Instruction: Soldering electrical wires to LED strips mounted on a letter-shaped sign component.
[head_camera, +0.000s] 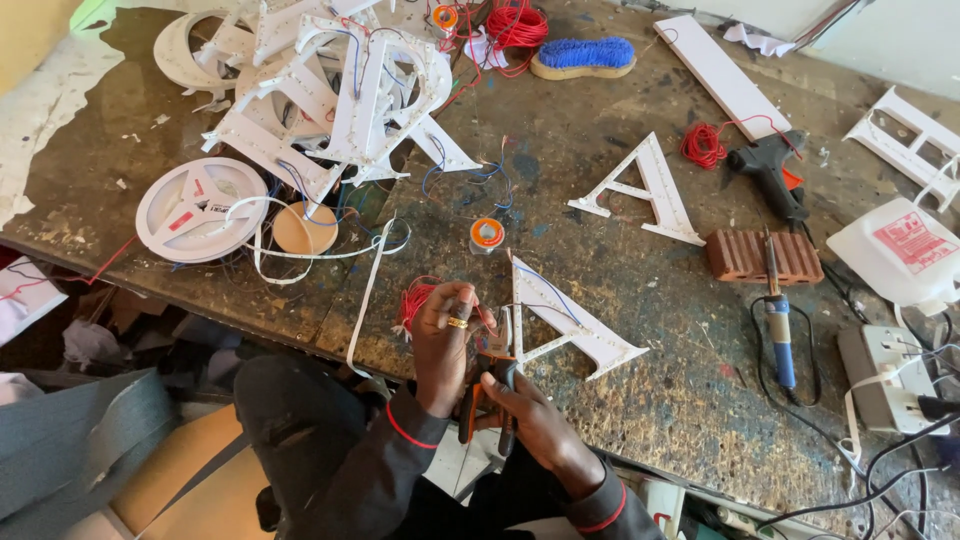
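Workbench (600, 330) edge: right hand (530, 420) grips pliers (497, 375); left hand (445, 340) pinches red wire (415, 300).

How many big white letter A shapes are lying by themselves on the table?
2: one letter A mid-table, another letter A by the hands. The heap may hide more.

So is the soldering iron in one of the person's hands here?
No. The soldering iron rests on the brick to the right, while the right hand grips pliers.
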